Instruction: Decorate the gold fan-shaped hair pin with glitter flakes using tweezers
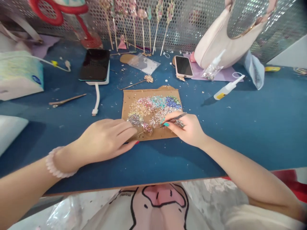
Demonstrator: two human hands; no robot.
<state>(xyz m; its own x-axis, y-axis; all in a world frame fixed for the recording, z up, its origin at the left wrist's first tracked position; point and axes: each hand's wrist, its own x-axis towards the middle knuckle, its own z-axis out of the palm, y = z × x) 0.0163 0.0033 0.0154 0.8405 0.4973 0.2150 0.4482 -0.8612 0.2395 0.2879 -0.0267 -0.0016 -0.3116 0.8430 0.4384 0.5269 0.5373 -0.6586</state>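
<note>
A brown paper sheet [129, 97] lies on the blue table, covered with several heaps of glittery sequins [155, 105] in pink, teal, blue and silver. My right hand [188, 129] is closed in a pinch on thin metal tweezers [174, 118], their tips pointing left into the sequins. My left hand [107, 139] rests with fingers together on the sheet's left front corner, holding a thin stick whose small decorated head [147, 128] lies on the paper beside the tweezer tips. A pale bead bracelet [54, 166] circles my left wrist.
Two phones [95, 65] [183, 66] lie beyond the sheet, one on a power bank with a white cable. A glue bottle [227, 88] lies right. A pink bag [223, 41], finished decorated sticks [144, 25] against mesh, a tissue pack [19, 75] and a wooden stick [66, 100] surround them.
</note>
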